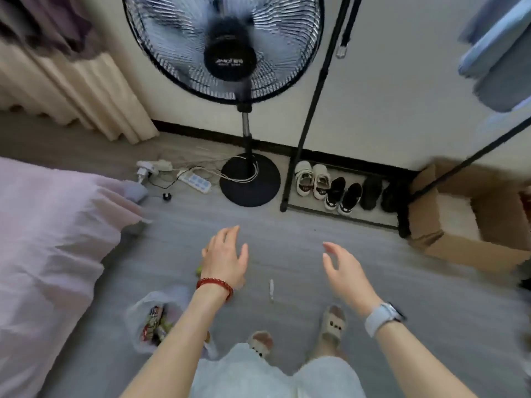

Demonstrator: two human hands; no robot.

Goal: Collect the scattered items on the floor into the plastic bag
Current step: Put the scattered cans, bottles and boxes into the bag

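both hands, the left hand (pixel 225 255) and right hand (pixel 343 268), were loose and held nothing. the plastic bag (pixel 156 317) sat by the left arm. best to pinch the small white thing (pixel 271 288) on the floor (pixel 287 234) gently.

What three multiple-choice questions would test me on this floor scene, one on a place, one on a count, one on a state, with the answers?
1. Where does the plastic bag lie?
A. On the floor beside the bed
B. Inside the cardboard box
C. Under the fan

2. How many pairs of shoes stand on the low rack by the wall?
A. One
B. Three
C. Five

3. How are the hands?
A. Both grip the bag
B. Both open, holding nothing
C. One pinches the small white item

Answers: 1 A, the bag sits at the bed's edge. 2 B, a white, a black-and-white and a dark pair show. 3 B, the left hand and right hand hover with spread fingers.
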